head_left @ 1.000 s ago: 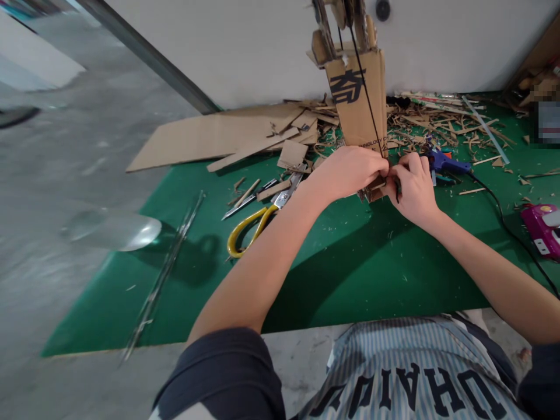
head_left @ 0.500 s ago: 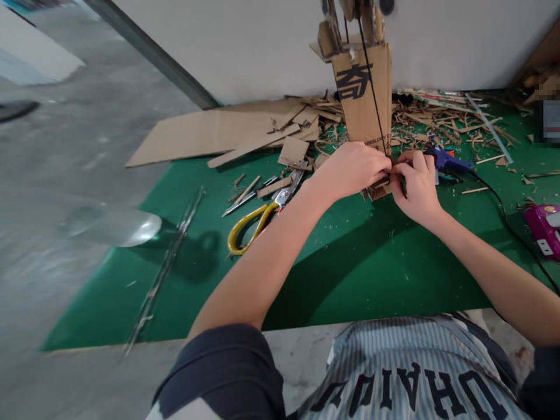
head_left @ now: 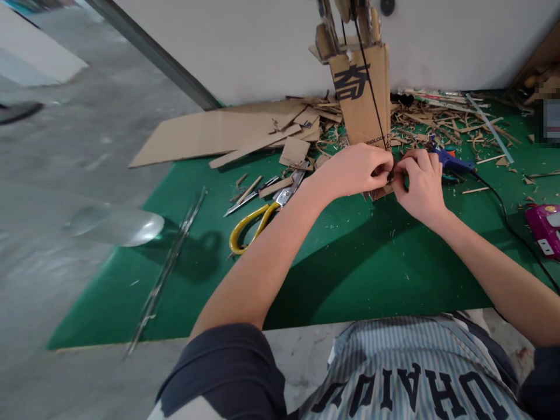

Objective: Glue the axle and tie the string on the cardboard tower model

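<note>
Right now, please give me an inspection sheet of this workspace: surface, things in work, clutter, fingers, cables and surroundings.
Surface: green mat on a grey floor, dotted with small chips.
Things in work: upright cardboard tower with a black string running down its front.
Clutter: cardboard sheets, offcuts, yellow-handled scissors, blue glue gun, pink device.
Fingers: left hand and right hand pinch together at the tower's base; what they pinch is hidden.
Cables: black cable from the glue gun across the mat.
Surroundings: white wall behind.
</note>
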### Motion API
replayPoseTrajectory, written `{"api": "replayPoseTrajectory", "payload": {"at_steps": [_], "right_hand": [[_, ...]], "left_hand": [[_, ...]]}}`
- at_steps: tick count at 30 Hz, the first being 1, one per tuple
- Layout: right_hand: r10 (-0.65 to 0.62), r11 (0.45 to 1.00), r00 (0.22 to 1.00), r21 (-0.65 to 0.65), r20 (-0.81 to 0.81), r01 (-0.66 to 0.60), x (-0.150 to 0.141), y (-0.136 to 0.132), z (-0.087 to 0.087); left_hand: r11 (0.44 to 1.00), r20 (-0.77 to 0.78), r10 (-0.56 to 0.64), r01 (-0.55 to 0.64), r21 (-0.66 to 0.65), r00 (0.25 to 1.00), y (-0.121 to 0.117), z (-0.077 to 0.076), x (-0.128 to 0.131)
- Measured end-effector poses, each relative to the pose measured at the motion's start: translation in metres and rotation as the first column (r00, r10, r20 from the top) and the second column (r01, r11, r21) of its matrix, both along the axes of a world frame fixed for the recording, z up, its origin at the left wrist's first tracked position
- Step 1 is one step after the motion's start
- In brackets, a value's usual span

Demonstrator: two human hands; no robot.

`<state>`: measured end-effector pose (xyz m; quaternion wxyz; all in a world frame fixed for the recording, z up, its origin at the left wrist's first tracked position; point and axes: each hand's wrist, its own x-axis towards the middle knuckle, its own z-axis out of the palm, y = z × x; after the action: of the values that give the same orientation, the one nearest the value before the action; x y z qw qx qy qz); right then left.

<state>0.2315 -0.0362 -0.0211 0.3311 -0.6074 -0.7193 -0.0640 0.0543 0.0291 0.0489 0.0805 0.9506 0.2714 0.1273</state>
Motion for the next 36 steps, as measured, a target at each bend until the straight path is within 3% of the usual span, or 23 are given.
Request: {"api": "replayPoseTrajectory", "payload": {"at_steps": [7, 15, 21, 24, 28, 32, 36], "right_hand": [[0.067, 0.998, 0.997, -0.015, 0.024, -0.067, -0.002, -0.002, 0.002], [0.071, 0.993, 0.997, 0.098, 0.016, -0.072, -0.002, -0.003, 0.003], [0.107, 0.994, 0.955, 0.047, -0.278, -0.097, -0.006, -0.009, 0.008], [0.135, 0.991, 0.932, 0.028, -0.338, -0.134, -0.008, -0.013, 0.01], [0.155, 0.987, 0.945, 0.005, -0.288, -0.16, -0.013, -0.02, 0.009], [0.182, 0.972, 0.957, -0.104, -0.226, -0.209, -0.017, -0.028, 0.007], [0.237, 0.949, 0.971, -0.215, 0.006, -0.23, -0.023, -0.034, 0.009]], "left_hand": [[0.991, 0.077, 0.064, -0.054, -0.122, 0.995, -0.003, 0.003, 0.001], [0.989, 0.117, 0.046, -0.029, -0.146, 0.992, -0.005, 0.005, 0.002], [0.985, 0.137, -0.027, 0.049, -0.163, 0.99, -0.007, 0.004, 0.004], [0.982, 0.172, -0.009, 0.041, -0.186, 0.985, -0.007, 0.006, 0.003], [0.979, 0.175, 0.011, 0.025, -0.203, 0.985, -0.005, 0.006, 0.001], [0.982, 0.139, 0.029, -0.003, -0.189, 0.99, -0.002, 0.002, 0.001], [0.983, 0.134, 0.081, -0.057, -0.174, 0.988, -0.002, -0.001, 0.003]]}}
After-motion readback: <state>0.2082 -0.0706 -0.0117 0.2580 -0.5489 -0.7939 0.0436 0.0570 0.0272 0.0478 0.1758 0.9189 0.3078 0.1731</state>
